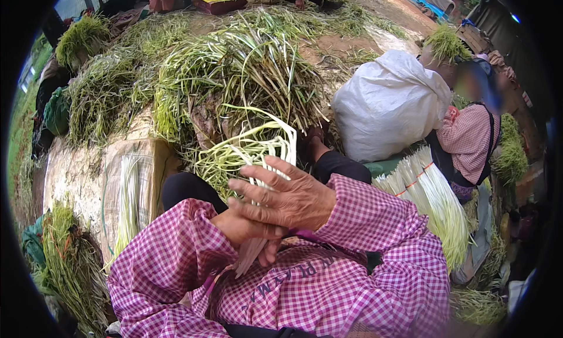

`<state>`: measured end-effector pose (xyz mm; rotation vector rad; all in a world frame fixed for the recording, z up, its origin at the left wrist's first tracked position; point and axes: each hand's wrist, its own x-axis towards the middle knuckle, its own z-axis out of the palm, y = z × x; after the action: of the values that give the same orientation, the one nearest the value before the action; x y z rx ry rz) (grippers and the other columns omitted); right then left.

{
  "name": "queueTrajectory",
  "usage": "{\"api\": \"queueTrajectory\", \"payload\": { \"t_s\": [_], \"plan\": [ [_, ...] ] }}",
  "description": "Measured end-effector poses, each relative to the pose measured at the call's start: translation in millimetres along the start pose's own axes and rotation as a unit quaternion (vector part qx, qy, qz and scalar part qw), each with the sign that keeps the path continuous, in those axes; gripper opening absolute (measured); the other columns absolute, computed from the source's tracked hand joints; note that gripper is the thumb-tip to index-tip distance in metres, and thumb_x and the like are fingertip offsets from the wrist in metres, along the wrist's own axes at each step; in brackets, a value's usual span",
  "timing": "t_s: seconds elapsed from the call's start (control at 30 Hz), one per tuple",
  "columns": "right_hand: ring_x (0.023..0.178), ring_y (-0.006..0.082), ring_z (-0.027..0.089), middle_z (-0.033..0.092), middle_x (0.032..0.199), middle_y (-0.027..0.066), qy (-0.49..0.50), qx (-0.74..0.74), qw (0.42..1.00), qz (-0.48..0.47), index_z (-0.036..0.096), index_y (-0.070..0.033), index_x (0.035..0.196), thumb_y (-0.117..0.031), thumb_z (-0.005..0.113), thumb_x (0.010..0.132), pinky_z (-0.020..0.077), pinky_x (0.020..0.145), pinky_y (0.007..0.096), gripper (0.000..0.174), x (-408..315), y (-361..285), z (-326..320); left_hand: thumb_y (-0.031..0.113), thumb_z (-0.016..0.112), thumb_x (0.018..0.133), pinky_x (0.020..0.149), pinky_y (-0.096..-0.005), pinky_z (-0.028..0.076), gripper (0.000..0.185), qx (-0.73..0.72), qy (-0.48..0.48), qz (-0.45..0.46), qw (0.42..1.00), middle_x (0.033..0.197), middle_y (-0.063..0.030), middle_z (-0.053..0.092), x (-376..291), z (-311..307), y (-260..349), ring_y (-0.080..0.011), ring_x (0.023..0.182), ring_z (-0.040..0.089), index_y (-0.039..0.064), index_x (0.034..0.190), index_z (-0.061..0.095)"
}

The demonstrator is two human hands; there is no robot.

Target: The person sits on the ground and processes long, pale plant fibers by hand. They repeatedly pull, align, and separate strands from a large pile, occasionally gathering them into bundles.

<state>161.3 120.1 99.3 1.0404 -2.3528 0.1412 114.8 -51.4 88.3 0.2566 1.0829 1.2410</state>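
My left hand [253, 230] is closed around a small bunch of pale leafy stalks [288, 146], partly hidden under the other hand. My right hand [290, 195] lies across the top of the bunch, its fingers slightly spread and touching the stalks. The yellow-green leaf ends point away from me and curl to the left; pale stalk ends show below my hands, close to my checked shirt. Beyond my knees lies a large heap of long green leafy stalks [246, 69]. On the left, a bundle of white stalks [127, 193] rests on a woven sack [151, 162].
A stuffed white plastic sack [389, 102] stands at the right. Nearer me are pale bundles tied with red bands [433, 197]. Beside them sits a person in a checked shirt [468, 140]. More green heaps [72, 267] lie at the left; other people are partly visible at the top.
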Motion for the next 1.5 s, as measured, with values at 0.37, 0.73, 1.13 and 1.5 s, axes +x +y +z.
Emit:
{"api": "queueTrajectory", "payload": {
  "t_s": [0.37, 0.73, 1.13, 1.5],
  "plan": [
    [0.047, 0.0127, 0.049, 0.049, 0.057, 0.0010, 0.010, -0.015, 0.998, 0.067, 0.051, -0.009, 0.071, -0.018, 0.057, 0.080, 0.0388, 0.048, 0.0262, 0.013, -20.3, 27.6, -0.1, 0.002, 0.065, 0.075, 0.044, -0.0281, 0.049, 0.023, 0.093, 0.079, 0.050, 0.991, 0.060, -0.0088, 0.059, -19.3, -3.6, 8.9, -0.0173, 0.047, 0.058, -0.004, 0.093, 0.054],
    [0.046, 0.0089, 0.056, 0.057, 0.062, 0.0012, 0.118, 0.687, 0.583, 0.417, 0.060, -0.003, 0.089, -0.011, 0.061, 0.083, 0.0475, 0.043, 0.0222, 0.010, -33.9, 84.5, 1.8, 0.010, 0.069, 0.075, 0.083, -0.0335, 0.049, 0.046, 0.164, 0.175, 0.412, 0.879, 0.100, -0.0164, 0.062, 20.8, -21.2, 80.2, -0.0217, 0.094, 0.060, -0.006, 0.114, 0.051],
    [0.106, 0.0177, 0.051, 0.053, 0.114, 0.0067, -0.011, 0.682, 0.655, 0.325, 0.047, -0.004, 0.122, -0.024, 0.069, 0.072, 0.0398, 0.092, 0.0333, 0.058, -13.1, 77.3, 11.0, 0.008, 0.063, 0.080, 0.053, -0.0282, 0.051, 0.015, 0.148, 0.129, 0.423, 0.885, 0.068, -0.0067, 0.058, 53.6, 8.8, 118.9, -0.0171, 0.059, 0.060, 0.001, 0.093, 0.059],
    [0.117, 0.0323, 0.045, 0.044, 0.126, 0.0241, -0.061, 0.240, 0.938, 0.244, 0.035, 0.004, 0.130, -0.080, 0.036, 0.067, 0.0356, 0.098, 0.0405, 0.105, 51.7, 106.6, -104.3, 0.012, 0.063, 0.081, 0.066, -0.0279, 0.050, 0.021, 0.388, 0.213, 0.414, 0.796, 0.088, -0.0101, 0.061, 92.5, 15.5, 120.5, -0.0162, 0.082, 0.060, 0.000, 0.097, 0.057]
  ]
}}
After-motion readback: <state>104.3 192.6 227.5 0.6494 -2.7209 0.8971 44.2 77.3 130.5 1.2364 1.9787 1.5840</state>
